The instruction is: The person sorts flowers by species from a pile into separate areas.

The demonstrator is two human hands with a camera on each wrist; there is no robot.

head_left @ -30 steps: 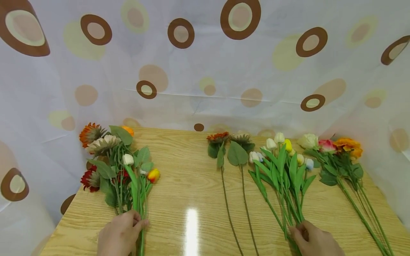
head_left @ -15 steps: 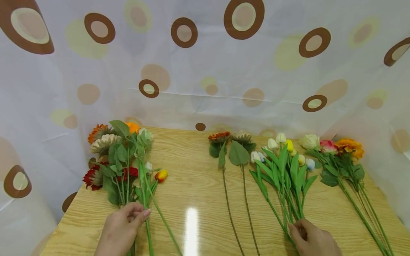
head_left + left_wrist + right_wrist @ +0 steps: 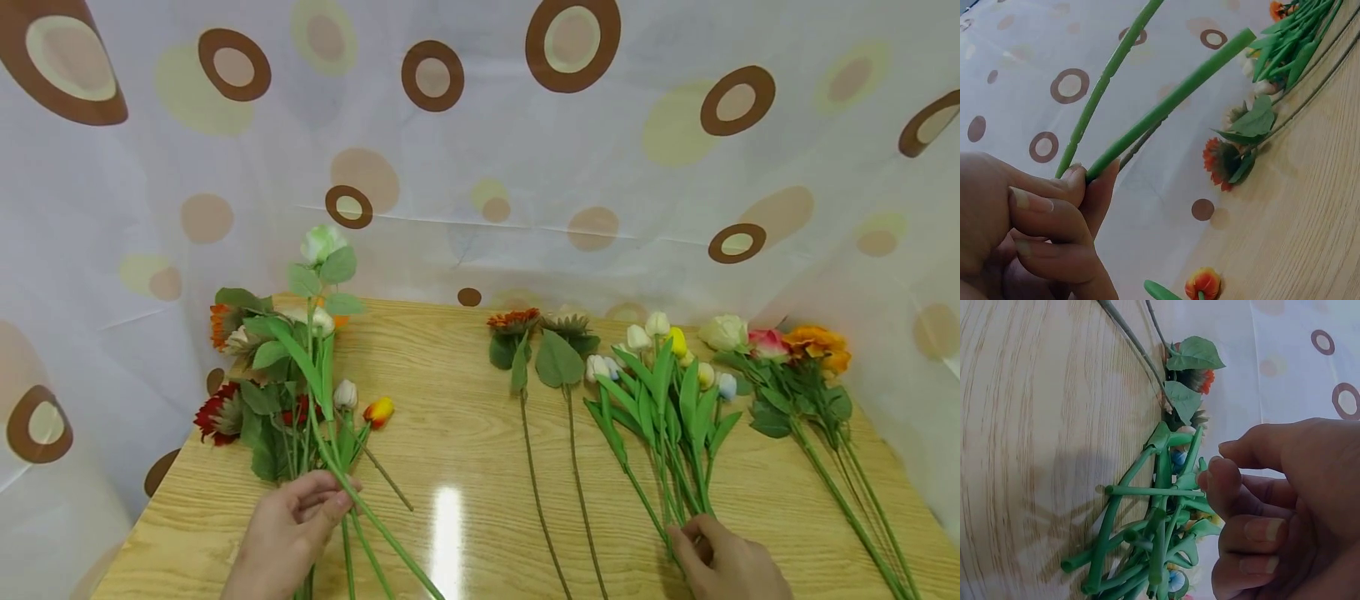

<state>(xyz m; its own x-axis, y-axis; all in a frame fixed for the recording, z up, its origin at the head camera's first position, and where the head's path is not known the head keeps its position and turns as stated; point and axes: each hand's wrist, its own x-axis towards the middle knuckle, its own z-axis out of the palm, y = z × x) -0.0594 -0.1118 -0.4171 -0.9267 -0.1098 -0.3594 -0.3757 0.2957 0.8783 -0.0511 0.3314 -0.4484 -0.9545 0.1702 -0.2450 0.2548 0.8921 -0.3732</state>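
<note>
The left hand [image 3: 288, 529] pinches a smooth, round green stem [image 3: 1172, 103], apparently plastic, between thumb and fingertips, a second green stem beside it. At the far end of one held stem, a pale green-and-white artificial rose [image 3: 322, 244] stands up in front of the white curtain with brown rings [image 3: 465, 125]. It should be light but top-heavy and inclined to roll in the fingers; the stem looks stiff and slick, the petals soft, so the bare lower stem is the better hold.

The right hand [image 3: 727, 558] has curled fingers at the stems of a bunch of white, yellow and pale blue tulips with green leaves [image 3: 667, 396]; whether it grips any I cannot tell, its fingertips partly hiding the contact.

Around the left hand, a dark red, many-petalled flower [image 3: 217, 414] and a red-and-yellow tulip [image 3: 379, 412] lie on the pale wood-grain table [image 3: 465, 400].
</note>
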